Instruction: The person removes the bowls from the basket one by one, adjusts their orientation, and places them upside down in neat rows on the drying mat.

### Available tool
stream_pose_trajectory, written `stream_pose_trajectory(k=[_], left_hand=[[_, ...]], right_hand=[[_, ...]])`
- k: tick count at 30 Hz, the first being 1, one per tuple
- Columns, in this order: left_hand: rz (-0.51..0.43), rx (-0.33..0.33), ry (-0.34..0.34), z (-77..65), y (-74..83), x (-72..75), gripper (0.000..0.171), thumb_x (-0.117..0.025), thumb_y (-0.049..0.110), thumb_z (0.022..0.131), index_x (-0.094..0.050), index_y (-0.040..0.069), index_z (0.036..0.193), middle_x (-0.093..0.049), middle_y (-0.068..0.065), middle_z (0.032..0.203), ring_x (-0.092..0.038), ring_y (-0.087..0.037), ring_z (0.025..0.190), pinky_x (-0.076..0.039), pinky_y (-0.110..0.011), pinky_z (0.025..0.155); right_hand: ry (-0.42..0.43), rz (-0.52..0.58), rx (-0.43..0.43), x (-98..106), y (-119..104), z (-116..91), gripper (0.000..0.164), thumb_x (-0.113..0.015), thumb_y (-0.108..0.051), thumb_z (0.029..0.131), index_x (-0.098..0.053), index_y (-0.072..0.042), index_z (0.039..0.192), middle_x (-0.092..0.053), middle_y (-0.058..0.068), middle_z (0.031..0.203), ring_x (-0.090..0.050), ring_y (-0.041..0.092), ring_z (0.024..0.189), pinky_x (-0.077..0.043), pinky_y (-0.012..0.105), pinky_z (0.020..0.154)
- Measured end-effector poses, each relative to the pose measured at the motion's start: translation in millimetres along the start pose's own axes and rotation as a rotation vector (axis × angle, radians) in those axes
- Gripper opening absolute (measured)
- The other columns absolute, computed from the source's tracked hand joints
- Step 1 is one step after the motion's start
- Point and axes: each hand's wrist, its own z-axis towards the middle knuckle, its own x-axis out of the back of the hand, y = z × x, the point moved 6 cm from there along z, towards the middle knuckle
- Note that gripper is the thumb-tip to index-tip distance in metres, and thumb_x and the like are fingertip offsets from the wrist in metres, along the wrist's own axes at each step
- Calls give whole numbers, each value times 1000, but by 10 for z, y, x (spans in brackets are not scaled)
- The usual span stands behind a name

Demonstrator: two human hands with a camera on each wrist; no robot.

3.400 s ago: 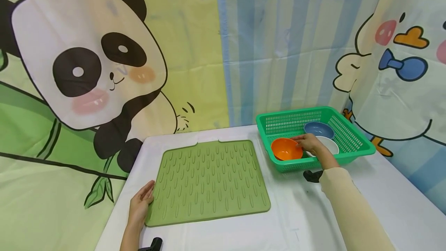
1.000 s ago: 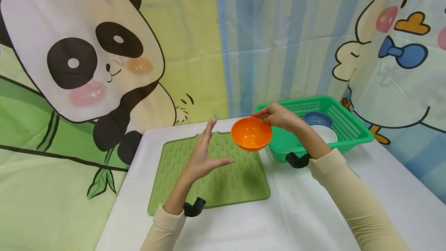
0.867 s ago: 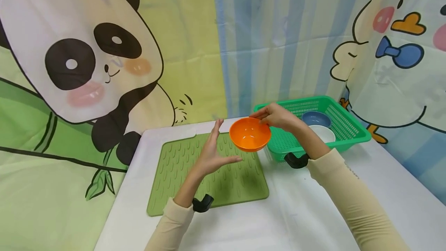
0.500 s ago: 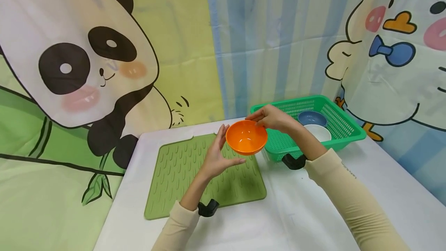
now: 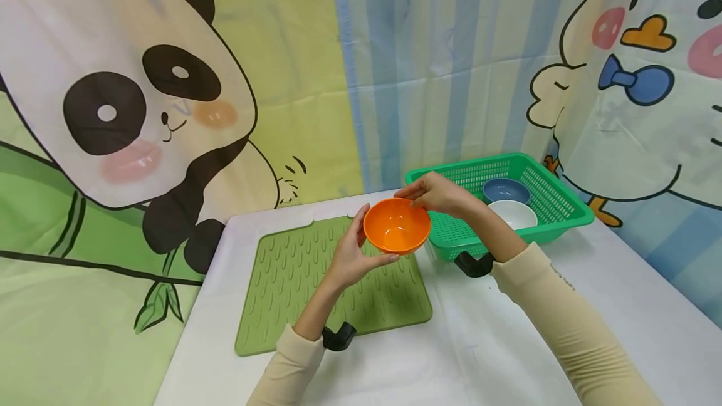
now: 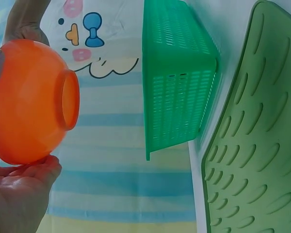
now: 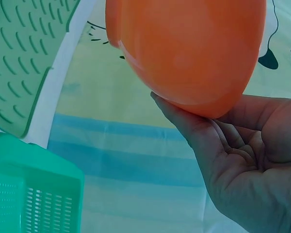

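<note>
While the right hand (image 5: 441,195) pinches the orange bowl (image 5: 397,227) in the air near the green mat (image 5: 293,287) and the left hand (image 5: 351,260) clasps its side, an uneven release could tip it loose

Bowls: three in play, one glossy orange round bowl (image 5: 397,232), one blue round bowl (image 5: 506,190), one white round bowl (image 5: 519,213)!
Baskets: just the one, a green rectangular plastic basket (image 5: 549,194) with slotted walls.
Mats: a single entry, one olive-green flat ridged mat (image 5: 290,287).
Tables: one, a white-covered table (image 5: 507,343).
Hands: a pair, one bare left hand (image 5: 351,260), one bare right hand (image 5: 440,195).
Sleeves: two here, one cream fabric left sleeve (image 5: 287,369), one cream fabric right sleeve (image 5: 558,312).
Wrist pieces: two, a black left piece (image 5: 340,338) and a black right piece (image 5: 472,265).
Cartoon animals: two, a black-and-white panda (image 5: 163,102) and a white bird (image 5: 626,143)!
</note>
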Motion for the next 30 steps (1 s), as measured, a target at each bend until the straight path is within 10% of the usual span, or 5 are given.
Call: stream_pose_trajectory(k=[15, 25, 30], left_hand=[[-79, -116, 20, 21, 56, 75, 92, -76, -6, 70, -20, -6, 143, -35, -21, 140, -43, -31, 124, -40, -38, 97], [-150, -102, 34, 42, 72, 137, 91, -74, -11, 69, -20, -8, 142, -34, -22, 140, -43, -32, 124, -40, -37, 97], [-155, -97, 21, 41, 48, 118, 91, -74, -10, 70, -20, -6, 143, -33, -21, 141, -42, -32, 125, -40, -38, 97]], right_hand=[[23, 126, 93, 57, 53, -63, 38, -60, -20, 91, -58, -4, 125, -57, 11, 124, -57, 26, 109, -48, 41, 88], [-113, 514, 562, -77, 381, -227, 68, -60, -21, 91, -23, -3, 146, -28, 12, 148, -28, 23, 134, -32, 35, 104], [-197, 578, 643, -246, 499, -256, 91, -69, -24, 83, -10, -3, 148, -13, 11, 153, -24, 21, 136, -28, 34, 106]])
